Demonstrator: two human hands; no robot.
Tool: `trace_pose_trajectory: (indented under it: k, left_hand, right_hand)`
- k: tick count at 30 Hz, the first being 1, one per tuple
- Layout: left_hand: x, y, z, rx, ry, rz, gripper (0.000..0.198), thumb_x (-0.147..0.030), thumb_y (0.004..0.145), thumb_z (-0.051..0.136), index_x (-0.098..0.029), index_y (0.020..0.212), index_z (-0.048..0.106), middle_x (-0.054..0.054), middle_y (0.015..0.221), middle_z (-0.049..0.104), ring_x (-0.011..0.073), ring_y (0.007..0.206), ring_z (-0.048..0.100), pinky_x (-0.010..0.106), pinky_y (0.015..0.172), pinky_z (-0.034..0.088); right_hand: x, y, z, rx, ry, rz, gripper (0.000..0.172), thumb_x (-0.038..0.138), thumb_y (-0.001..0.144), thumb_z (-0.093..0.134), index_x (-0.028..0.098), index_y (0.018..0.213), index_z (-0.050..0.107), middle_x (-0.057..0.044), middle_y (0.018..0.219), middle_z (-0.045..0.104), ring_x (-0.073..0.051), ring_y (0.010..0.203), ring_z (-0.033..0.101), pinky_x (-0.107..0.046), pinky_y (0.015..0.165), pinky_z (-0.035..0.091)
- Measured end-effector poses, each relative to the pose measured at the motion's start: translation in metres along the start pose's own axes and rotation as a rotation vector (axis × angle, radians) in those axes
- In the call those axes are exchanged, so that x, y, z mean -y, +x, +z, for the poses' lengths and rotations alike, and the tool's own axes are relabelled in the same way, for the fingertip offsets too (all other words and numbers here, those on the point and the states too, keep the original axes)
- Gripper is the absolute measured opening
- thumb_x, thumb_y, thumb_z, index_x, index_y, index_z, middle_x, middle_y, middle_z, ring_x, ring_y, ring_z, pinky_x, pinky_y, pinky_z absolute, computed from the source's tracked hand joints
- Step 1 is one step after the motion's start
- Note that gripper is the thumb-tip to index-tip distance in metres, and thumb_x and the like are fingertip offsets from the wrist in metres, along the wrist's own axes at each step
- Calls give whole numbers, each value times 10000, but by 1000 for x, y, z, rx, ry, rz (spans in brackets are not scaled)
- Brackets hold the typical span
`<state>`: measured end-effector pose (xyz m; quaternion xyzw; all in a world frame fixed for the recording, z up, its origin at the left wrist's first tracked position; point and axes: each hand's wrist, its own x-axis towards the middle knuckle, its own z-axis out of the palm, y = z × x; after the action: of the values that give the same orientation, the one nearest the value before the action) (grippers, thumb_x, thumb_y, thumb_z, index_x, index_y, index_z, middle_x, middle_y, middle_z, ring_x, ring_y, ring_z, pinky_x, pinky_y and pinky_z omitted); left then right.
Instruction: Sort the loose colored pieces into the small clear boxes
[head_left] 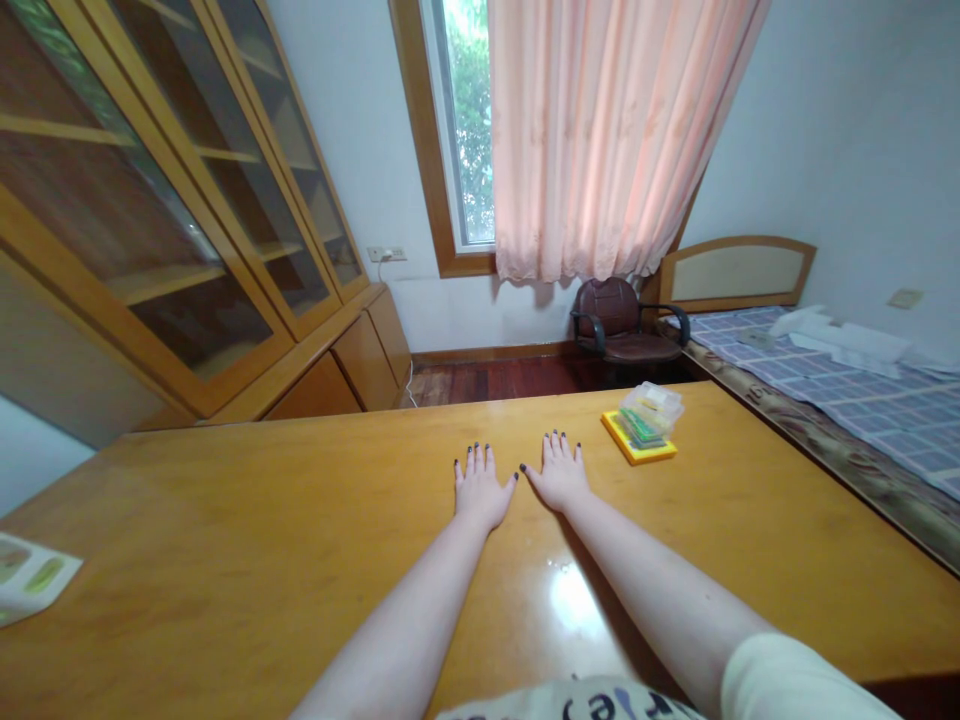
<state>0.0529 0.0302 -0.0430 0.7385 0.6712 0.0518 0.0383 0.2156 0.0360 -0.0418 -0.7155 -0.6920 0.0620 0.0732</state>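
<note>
My left hand (480, 492) lies flat on the wooden table (300, 560), palm down with fingers spread. Beside it, a small gap away, my right hand (560, 476) also rests palm down, its fingers apart. Both hands hold nothing, and their thumbs point toward each other. Right of my right hand, near the table's far edge, sits a yellow tray-like base (651, 454). On it are green flat pieces (641, 428) and a clear plastic box (657, 404), whose contents I cannot make out.
A white printed sheet or card (34, 580) lies at the table's left edge. Beyond the table stand a brown office chair (622, 325) and a glass-door cabinet (225, 180). A bed (847, 400) with a checked cover runs along the right side.
</note>
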Motion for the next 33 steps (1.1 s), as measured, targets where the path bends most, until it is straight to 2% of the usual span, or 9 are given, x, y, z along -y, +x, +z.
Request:
trace_pose_trajectory:
  k: [16, 24, 33]
  left_hand:
    - [-2, 0, -8, 23, 23, -10, 734, -576, 823, 193, -127, 1403, 196, 110, 1479, 131, 258, 1362, 89, 492, 1087, 66]
    - [-1, 1, -2, 2, 33, -19, 800, -581, 818, 200, -18, 1386, 189, 168, 1466, 142, 256, 1360, 102, 403, 1099, 99]
    - [-1, 0, -4, 3, 9, -16, 804, -573, 818, 217, 0, 1381, 184, 182, 1463, 145, 268, 1360, 95, 396, 1098, 101]
  right_hand:
    - [4, -2, -6, 19, -7, 8, 860, 652, 789, 220, 52, 1401, 156, -145, 1480, 94, -276, 1357, 18, -471, 1050, -71]
    - [4, -2, -9, 16, 20, -12, 889, 635, 795, 248, -42, 1369, 192, -209, 1456, 148, -271, 1359, 31, -379, 1070, -38]
    - [5, -4, -11, 17, 31, -4, 876, 624, 799, 267, -30, 1375, 179, -196, 1460, 146, -270, 1359, 47, -381, 1072, -18]
